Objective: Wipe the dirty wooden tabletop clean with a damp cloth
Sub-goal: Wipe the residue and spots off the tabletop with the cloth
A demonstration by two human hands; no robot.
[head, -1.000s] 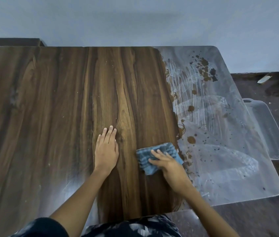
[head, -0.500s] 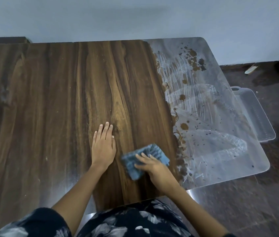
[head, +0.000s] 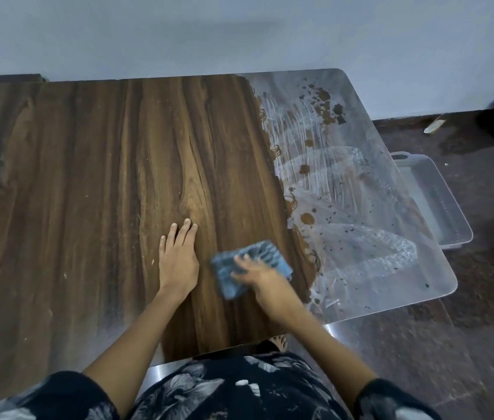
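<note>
The wooden tabletop point(head: 88, 192) fills the left and middle of the head view. My right hand point(head: 258, 275) presses a folded blue cloth point(head: 250, 266) flat on the wood near the front edge, fingers straight across it. My left hand point(head: 179, 256) rests flat on the wood just left of the cloth, fingers straight. Brown spots and smears point(head: 306, 218) lie along the right part of the table, where glare makes the surface look pale and streaked.
A clear plastic tray point(head: 445, 201) sits on the dark floor beyond the table's right edge. A pale wall runs behind the table. A small light scrap point(head: 433, 126) lies on the floor at the far right.
My right hand has slid the cloth leftward, away from the brown smears and closer to my left hand. The left hand has stayed flat in place.
</note>
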